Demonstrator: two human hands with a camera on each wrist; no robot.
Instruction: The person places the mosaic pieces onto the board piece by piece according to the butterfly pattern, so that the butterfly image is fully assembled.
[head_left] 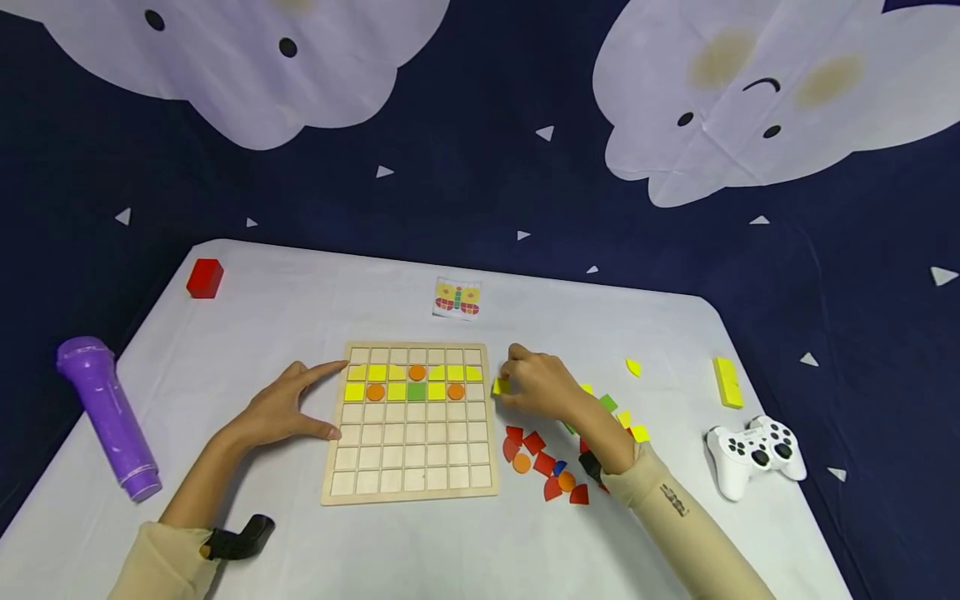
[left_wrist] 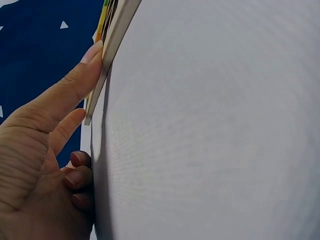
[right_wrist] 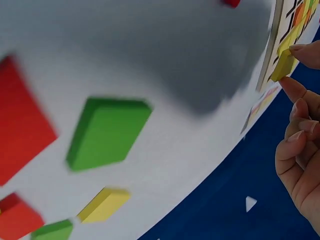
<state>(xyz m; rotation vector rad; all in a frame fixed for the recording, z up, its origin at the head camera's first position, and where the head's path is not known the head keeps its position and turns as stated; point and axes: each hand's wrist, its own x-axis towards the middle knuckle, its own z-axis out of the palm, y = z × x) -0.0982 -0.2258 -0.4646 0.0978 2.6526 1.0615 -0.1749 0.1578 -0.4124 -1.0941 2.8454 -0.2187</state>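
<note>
A wooden grid board (head_left: 411, 497) lies on the table with yellow, orange and green tiles filling most of its second and third rows. My left hand (head_left: 277, 406) is at the board's left edge, thumb and forefinger spread apart and touching it; its other fingers are curled in the left wrist view. Just off the right edge, my right hand (head_left: 543, 385) pinches a yellow tile (right_wrist: 284, 66) between thumb and forefinger. The empty cell at the right end of the third row is close to that tile. A picture card (head_left: 457, 299) with a butterfly pattern lies behind the board.
Loose red tiles (head_left: 533, 442), orange discs (head_left: 521, 463) and a green tile (right_wrist: 110, 132) are scattered right of the board, partly under the right forearm. A white game controller (head_left: 753, 454) and yellow block (head_left: 727, 382) lie far right; a purple microphone (head_left: 112, 421) and red block (head_left: 205, 278) far left.
</note>
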